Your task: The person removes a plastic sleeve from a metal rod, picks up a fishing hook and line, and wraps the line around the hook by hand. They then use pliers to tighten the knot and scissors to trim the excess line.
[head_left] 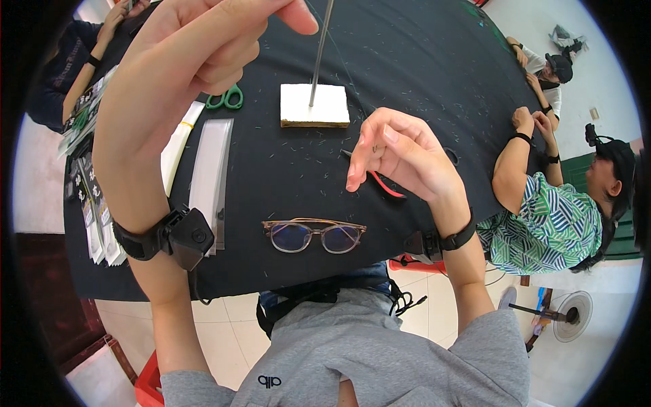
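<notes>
My left hand (pixel 196 61) is raised at the upper left, fingers curled; its top is cut off by the picture's edge, so whatever it grips is hidden. Beside it a thin metal rod (pixel 317 61) stands upright on a white block (pixel 298 102). A fine thread (pixel 344 60) runs from near the rod's top down to my right hand (pixel 403 152). That hand hovers right of the block with its fingers bent round, closed on the thread. Just under it lie red-handled pliers (pixel 388 188), partly covered by the fingers.
Eyeglasses (pixel 315 236) lie near the front edge of the black-covered table (pixel 298 183). Clear plastic sleeves (pixel 209 169), green-handled scissors (pixel 232 98) and packaged strips (pixel 91 203) are at left. Thread scraps litter the cloth. Other people (pixel 553 210) sit around the table.
</notes>
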The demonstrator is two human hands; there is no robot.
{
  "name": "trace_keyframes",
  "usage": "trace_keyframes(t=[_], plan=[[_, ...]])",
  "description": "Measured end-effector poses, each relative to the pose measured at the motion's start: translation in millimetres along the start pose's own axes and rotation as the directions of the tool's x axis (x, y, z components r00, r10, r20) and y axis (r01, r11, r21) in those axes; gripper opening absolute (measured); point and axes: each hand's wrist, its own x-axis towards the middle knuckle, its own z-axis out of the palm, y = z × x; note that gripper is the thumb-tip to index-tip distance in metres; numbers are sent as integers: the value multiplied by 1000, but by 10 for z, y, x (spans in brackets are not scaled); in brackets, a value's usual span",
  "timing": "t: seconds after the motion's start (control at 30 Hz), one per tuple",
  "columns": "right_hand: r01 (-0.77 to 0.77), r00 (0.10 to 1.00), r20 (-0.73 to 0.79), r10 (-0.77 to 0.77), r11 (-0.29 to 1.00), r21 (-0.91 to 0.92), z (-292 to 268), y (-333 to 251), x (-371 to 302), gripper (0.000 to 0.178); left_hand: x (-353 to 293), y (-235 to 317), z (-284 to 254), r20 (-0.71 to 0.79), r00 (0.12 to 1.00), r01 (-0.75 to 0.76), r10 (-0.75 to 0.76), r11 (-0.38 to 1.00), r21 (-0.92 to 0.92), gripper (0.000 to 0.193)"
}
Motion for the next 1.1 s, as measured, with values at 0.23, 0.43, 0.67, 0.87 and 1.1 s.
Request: trace_keyframes(t=[0.23, 0.43, 0.67, 0.87, 1.1], plan=[[3, 998, -58, -9, 995, -96, 68, 17, -75, 21, -36, 65, 68, -20, 1000, -24, 24, 1000, 16, 33], [-7, 990, -138, -23, 977, -212, 113, 41, -111, 17, 16, 315, 159, 98, 991, 113, -92, 965, -237, 33], [18, 979, -191, -71, 964, -265, 189, 16, -119, 15, -48, 237, 218, -76, 993, 83, -89, 993, -85, 34], [-3, 953, -289, -88, 953, -302, 216, 42, -128, 10, -61, 267, 254, -69, 995, 74, -79, 995, -66, 34], [79, 904, -382, -190, 954, -288, 188, 88, -162, 9, -41, 228, 262, -85, 996, 28, -35, 996, -83, 34]])
